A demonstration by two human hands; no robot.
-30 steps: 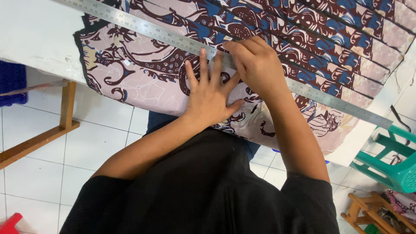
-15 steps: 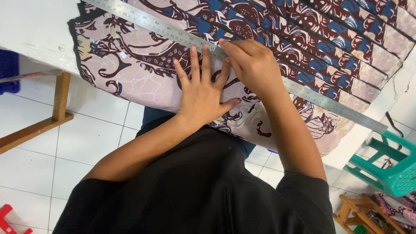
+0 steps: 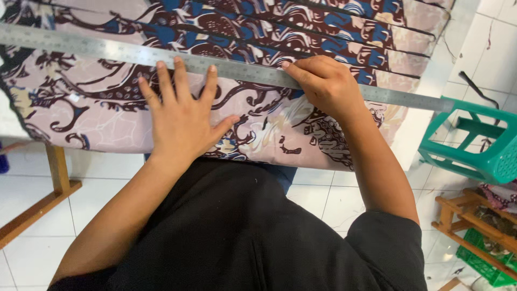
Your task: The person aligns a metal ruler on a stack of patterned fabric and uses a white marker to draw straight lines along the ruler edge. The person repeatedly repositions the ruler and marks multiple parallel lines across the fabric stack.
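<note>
A batik cloth in pink, maroon and blue lies spread over a table. A long steel ruler runs across it from left to right. My left hand lies flat on the cloth with fingers spread, and its fingertips touch the ruler's near edge. My right hand rests on the ruler further right. Its fingers are curled tight against the ruler's far edge, and I see nothing inside them. My black shirt fills the bottom of the view.
A teal plastic stool stands on the white tiled floor at the right. Below it are a wooden rack and a green basket. A wooden table leg is at the left.
The view has come closer and the ruler now lies nearly level in it. My hands sit further apart along the ruler than before, with the right one further right.
</note>
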